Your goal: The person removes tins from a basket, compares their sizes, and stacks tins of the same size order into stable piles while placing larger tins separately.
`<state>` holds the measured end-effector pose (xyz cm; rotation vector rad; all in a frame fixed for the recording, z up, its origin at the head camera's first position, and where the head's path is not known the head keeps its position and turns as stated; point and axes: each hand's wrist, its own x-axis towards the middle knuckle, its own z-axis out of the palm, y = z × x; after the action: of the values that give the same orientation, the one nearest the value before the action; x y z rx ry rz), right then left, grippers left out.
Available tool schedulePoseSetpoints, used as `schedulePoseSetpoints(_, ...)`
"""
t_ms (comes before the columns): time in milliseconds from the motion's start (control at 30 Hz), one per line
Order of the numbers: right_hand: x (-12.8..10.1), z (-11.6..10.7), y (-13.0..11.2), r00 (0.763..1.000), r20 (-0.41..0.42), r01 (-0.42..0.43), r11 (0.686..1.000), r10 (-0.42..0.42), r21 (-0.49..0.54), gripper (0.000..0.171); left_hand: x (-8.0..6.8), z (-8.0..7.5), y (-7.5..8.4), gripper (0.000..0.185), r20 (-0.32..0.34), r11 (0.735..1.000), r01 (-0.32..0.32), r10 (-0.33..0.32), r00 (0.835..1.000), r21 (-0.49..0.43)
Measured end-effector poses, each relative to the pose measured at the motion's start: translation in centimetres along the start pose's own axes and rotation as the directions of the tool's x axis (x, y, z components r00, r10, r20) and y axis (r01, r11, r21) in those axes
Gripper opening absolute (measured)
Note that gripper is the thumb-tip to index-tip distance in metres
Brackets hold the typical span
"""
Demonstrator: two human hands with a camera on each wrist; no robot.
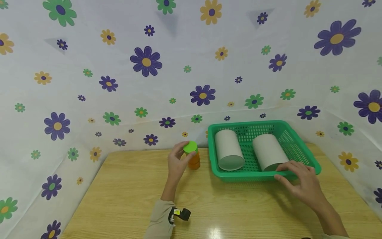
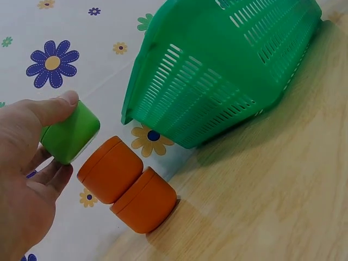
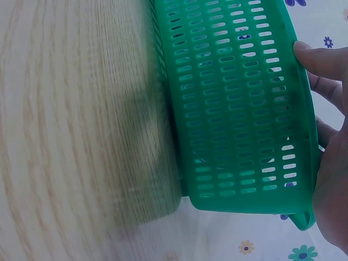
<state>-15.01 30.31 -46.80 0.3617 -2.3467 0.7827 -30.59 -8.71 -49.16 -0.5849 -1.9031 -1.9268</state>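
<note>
My left hand (image 1: pixel 176 163) pinches the green lid (image 2: pixel 69 134) between thumb and fingers, atop the orange jar (image 2: pixel 128 185) just below my grip. Best lifted straight, without tipping the jar. My right hand (image 1: pixel 301 182) rests fingers over the near rim of the green basket (image 1: pixel 298 147), thumb beneath, steadying it. Two grey rolls (image 1: pixel 229 150) lie inside, beyond my fingertips.

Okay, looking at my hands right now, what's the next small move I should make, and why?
Probably lift the green lid straight up. Your left hand pinches it at the top of the two stacked orange jars, and it looks already tilted off. Your right hand grips the green basket by its near rim, holding it steady with two grey cylinders lying inside.
</note>
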Motion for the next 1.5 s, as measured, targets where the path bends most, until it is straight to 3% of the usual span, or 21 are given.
schedulePoseSetpoints(167,-0.3,0.1,-0.1,1.0,0.003,-0.009,1.0,0.009,-0.006,0.031,-0.4,0.0,-0.6,0.044,0.0,1.0,0.023,-0.023,1.0,0.004)
schedulePoseSetpoints(433,-0.2,0.4,-0.1,1.0,0.005,0.002,1.0,-0.002,-0.003,0.031,-0.9,0.3,-1.2,0.044,-0.025,1.0,0.007,-0.006,1.0,0.029)
schedulePoseSetpoints(633,-0.2,0.1,-0.1,1.0,0.003,-0.01,1.0,0.01,-0.002,0.032,-0.6,0.9,1.3,0.042,-0.008,0.999,-0.028,0.028,1.0,0.04)
schedulePoseSetpoints(800,-0.2,0.1,0.1,1.0,0.002,-0.014,1.0,0.014,0.006,0.034,-0.4,0.8,2.5,0.04,0.017,0.999,-0.008,0.007,1.0,0.04)
schedulePoseSetpoints(1067,-0.3,0.0,0.3,1.0,-0.01,-0.008,1.0,0.008,0.002,0.035,-0.1,0.9,-0.6,0.043,0.033,0.997,0.026,-0.028,0.999,0.068)
schedulePoseSetpoints(1200,-0.2,0.1,0.2,1.0,-0.014,-0.008,1.0,0.008,0.002,0.034,-0.1,0.6,-1.0,0.046,0.033,0.997,0.018,-0.02,0.999,0.073)
schedulePoseSetpoints(1333,-0.1,0.2,-0.1,1.0,-0.007,-0.008,1.0,0.008,0.004,0.032,0.0,0.2,-0.8,0.047,0.024,0.991,-0.02,0.017,1.0,0.136)
schedulePoseSetpoints(1500,0.1,0.1,-0.2,1.0,-0.006,-0.003,1.0,0.003,0.002,0.033,0.4,0.0,0.8,0.043,0.013,0.966,-0.066,0.065,0.998,0.249)
